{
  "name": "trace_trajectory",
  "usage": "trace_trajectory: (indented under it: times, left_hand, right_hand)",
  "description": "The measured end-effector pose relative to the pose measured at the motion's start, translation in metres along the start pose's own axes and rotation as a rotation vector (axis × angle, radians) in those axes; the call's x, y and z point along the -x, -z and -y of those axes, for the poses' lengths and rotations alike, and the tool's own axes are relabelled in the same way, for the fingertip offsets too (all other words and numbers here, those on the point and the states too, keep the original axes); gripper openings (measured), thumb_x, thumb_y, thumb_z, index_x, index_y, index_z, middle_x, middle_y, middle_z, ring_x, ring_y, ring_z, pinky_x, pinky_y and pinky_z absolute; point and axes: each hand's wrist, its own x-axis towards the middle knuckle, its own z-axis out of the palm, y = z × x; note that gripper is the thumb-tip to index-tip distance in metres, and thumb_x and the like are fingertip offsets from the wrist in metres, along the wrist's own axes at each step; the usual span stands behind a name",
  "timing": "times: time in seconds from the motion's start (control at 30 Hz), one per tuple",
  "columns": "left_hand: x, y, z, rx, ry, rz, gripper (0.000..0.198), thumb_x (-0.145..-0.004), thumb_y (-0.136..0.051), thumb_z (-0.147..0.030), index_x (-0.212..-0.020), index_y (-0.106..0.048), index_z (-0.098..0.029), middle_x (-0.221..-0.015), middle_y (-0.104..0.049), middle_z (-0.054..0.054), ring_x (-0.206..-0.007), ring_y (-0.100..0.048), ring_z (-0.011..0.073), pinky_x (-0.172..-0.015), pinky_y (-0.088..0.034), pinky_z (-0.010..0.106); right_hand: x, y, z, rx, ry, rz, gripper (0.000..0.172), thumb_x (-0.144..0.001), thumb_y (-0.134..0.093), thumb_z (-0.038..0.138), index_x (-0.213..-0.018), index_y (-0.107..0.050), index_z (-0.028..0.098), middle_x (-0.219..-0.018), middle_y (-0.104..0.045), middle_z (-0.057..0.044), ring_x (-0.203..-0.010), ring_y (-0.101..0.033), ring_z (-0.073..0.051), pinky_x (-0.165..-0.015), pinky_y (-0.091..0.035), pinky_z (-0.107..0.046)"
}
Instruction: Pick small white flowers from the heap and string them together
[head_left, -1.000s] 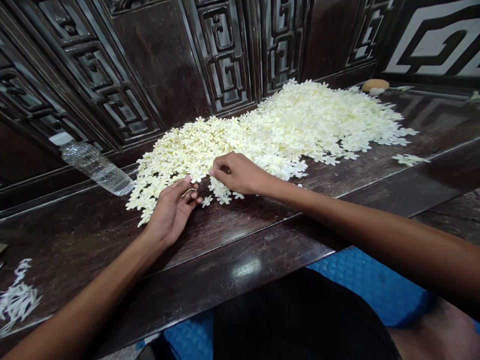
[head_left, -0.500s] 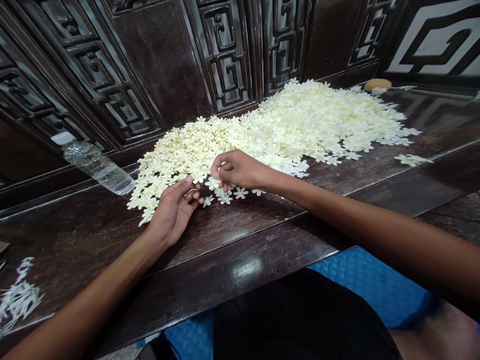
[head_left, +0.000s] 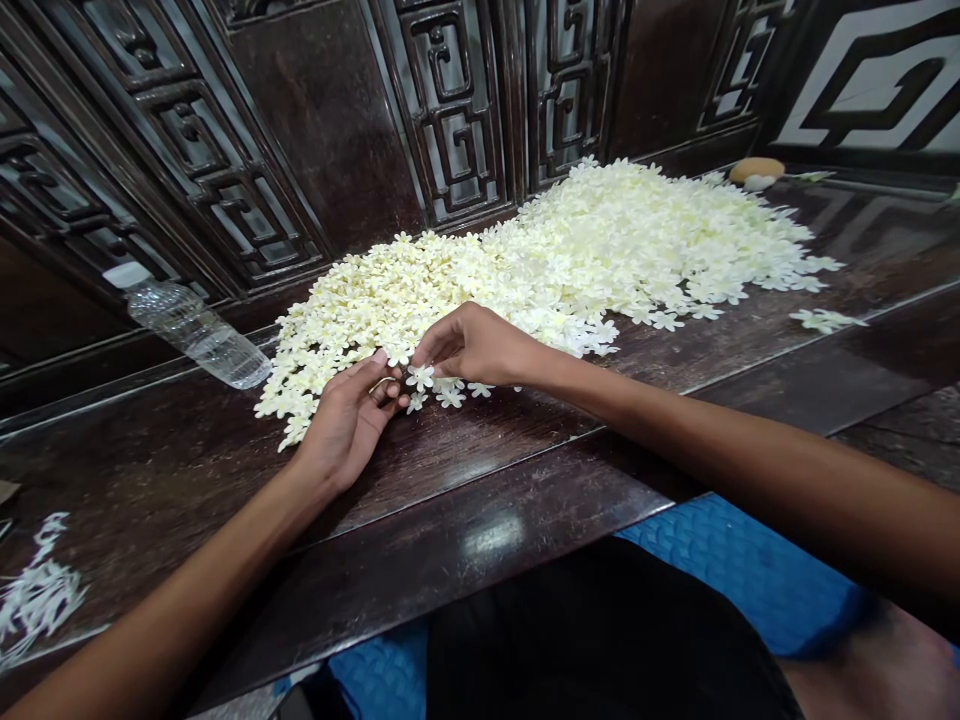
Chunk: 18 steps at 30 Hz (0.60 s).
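My left hand (head_left: pixel 349 415) has thumb and forefinger pinched together, with a small white five-petalled flower (head_left: pixel 400 347) at their tips. The other left fingers are loosely curled. My right hand (head_left: pixel 476 345) comes in from the right and pinches close beside it; another white flower (head_left: pixel 420 377) shows at its fingertips. Both hands are at the front edge of a long heap of white and pale yellow flowers (head_left: pixel 637 240). A few loose flowers (head_left: pixel 451 396) lie on the dark wood just below the right hand. The stems between the fingers are hidden.
A clear plastic bottle (head_left: pixel 199 330) leans left of the heap. White thin strips (head_left: pixel 41 600) lie at far left. A round tan object (head_left: pixel 756 170) sits at the back right. Carved dark wood panels (head_left: pixel 322 120) rise behind the dark wooden seat (head_left: pixel 225 450).
My right hand has shifted slightly left, towards the left fingertips, and the flower at its fingertips has moved left and a little down with it. My left hand has barely moved.
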Motion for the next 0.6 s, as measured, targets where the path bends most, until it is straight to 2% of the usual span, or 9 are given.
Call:
trace_trajectory:
  times: [0.13,0.33,0.6]
  left_hand:
    - [-0.0006,0.0009,0.0,0.0,-0.002,-0.006,0.022,-0.078,-0.085,-0.023,-0.087,-0.067,-0.013,-0.082,-0.065,0.002,-0.064,-0.055,0.0096,-0.066,-0.055,0.027]
    - [-0.0001,0.0007,0.0001,0.005,0.005,-0.012,0.022,-0.078,-0.085,-0.023,-0.088,-0.067,-0.013,-0.082,-0.065,0.002,-0.064,-0.055,0.0094,-0.065,-0.055,0.026]
    - [-0.0002,0.0012,-0.0002,0.002,0.005,-0.006,0.022,-0.078,-0.084,-0.023,-0.086,-0.066,-0.013,-0.083,-0.065,0.002,-0.064,-0.054,0.0091,-0.066,-0.054,0.026]
  right_hand:
    - [0.0025,-0.0014,0.0018,0.103,0.009,-0.046,0.009,-0.08,-0.078,0.019,-0.088,-0.079,0.014,-0.087,-0.077,-0.007,-0.079,-0.068,-0.016,-0.072,-0.052,-0.03]
    - [0.0041,0.0008,0.0053,0.296,0.021,-0.14,0.014,-0.088,-0.073,0.027,-0.086,-0.078,0.014,-0.088,-0.075,-0.007,-0.079,-0.065,-0.017,-0.072,-0.046,-0.031]
    - [0.0028,-0.001,0.0031,0.153,-0.055,-0.135,0.007,-0.088,-0.072,0.018,-0.088,-0.077,0.013,-0.083,-0.074,-0.008,-0.072,-0.068,-0.017,-0.067,-0.051,-0.032]
